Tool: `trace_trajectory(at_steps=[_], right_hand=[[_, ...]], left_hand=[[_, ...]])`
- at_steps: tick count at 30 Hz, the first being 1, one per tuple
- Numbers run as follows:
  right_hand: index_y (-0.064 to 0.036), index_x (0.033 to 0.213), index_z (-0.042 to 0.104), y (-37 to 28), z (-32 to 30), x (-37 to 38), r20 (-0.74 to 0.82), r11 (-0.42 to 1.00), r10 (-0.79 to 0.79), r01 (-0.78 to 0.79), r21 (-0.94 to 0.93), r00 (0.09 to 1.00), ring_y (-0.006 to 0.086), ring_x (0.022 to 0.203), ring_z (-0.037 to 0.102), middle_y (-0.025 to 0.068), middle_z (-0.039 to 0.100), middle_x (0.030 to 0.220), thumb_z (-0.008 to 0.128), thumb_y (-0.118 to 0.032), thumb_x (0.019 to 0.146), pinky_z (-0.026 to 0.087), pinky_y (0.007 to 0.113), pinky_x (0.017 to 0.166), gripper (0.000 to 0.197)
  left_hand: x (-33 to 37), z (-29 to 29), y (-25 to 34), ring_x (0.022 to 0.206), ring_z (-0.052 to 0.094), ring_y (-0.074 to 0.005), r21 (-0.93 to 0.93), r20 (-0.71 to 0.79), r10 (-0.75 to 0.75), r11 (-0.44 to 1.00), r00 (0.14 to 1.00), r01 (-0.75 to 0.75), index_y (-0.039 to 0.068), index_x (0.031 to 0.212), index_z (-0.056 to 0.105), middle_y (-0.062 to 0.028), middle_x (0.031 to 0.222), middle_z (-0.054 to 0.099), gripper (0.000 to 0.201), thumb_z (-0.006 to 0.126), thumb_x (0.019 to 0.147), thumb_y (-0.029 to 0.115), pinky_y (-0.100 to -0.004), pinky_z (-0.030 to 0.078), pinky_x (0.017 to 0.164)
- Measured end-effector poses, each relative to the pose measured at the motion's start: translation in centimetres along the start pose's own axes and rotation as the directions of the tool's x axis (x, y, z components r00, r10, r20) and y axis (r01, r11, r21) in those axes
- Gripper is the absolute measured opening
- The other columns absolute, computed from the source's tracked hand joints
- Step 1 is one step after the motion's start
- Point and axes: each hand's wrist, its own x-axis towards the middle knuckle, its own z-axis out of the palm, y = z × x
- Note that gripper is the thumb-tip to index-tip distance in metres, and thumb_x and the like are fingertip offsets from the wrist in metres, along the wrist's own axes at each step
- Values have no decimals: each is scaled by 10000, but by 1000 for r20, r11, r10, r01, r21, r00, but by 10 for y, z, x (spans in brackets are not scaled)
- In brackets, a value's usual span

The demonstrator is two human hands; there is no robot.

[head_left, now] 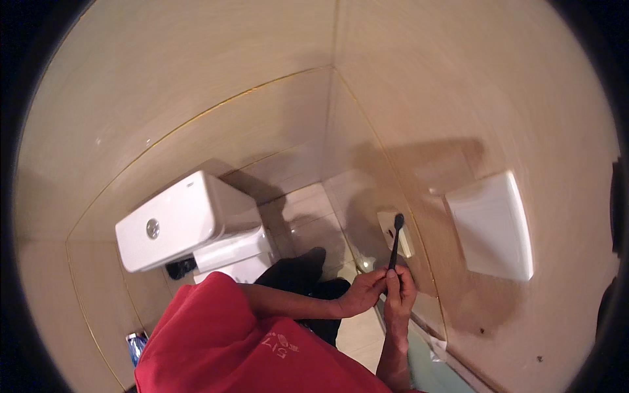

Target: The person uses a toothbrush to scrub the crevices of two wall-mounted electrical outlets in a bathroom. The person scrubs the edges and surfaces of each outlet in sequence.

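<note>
A black toothbrush (pixel 394 252) points up and away from me, its dark bristled head at the far end. My right hand (pixel 401 292) is closed round the lower handle, thumb on top. Against it, my left hand (pixel 362 293) has its fingers pinched at the bottom of the handle; the handle's end is hidden by the fingers. Behind the brush is a white wall socket plate (pixel 407 242), which the brush head partly overlaps in view. I cannot tell how far apart they are.
A white toilet cistern (pixel 170 216) with a round flush button stands at the left. On the right wall is a white box (pixel 491 229). A pale green surface (pixel 429 370) lies beside my right forearm. Something blue (pixel 136 347) stands at lower left. Tiled walls meet in a corner ahead.
</note>
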Motion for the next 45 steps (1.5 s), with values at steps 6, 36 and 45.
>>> trace_trajectory(at_steps=[6, 36, 45], right_hand=[[5, 937, 577, 15, 12, 2, -96, 986, -162, 158, -55, 982, 49, 470, 457, -5, 511, 620, 515, -122, 946, 356, 210, 378, 142], [-57, 776, 554, 15, 45, -4, -335, 980, -178, 196, 21, 925, 38, 475, 414, -16, 528, 629, 530, -204, 941, 299, 201, 395, 222], [-45, 909, 572, 27, 33, -37, -368, 978, -115, 171, 123, 923, 43, 429, 395, -11, 540, 640, 536, -184, 938, 246, 201, 371, 146]], left_hand=[[7, -11, -24, 540, 459, -44, -66, 49, 138, 989, 989, -134, 51, 1147, 518, 21, 723, 509, 214, 398, 998, 145, -203, 391, 460], [-10, -46, -4, 600, 528, -48, -40, 129, 273, 962, 953, -270, -24, 907, 603, 17, 675, 548, 205, 523, 953, 160, -226, 437, 519], [-4, -35, 1, 627, 512, -50, 9, 63, 334, 942, 941, -335, -9, 907, 601, 4, 704, 572, 213, 556, 937, 198, -222, 431, 556]])
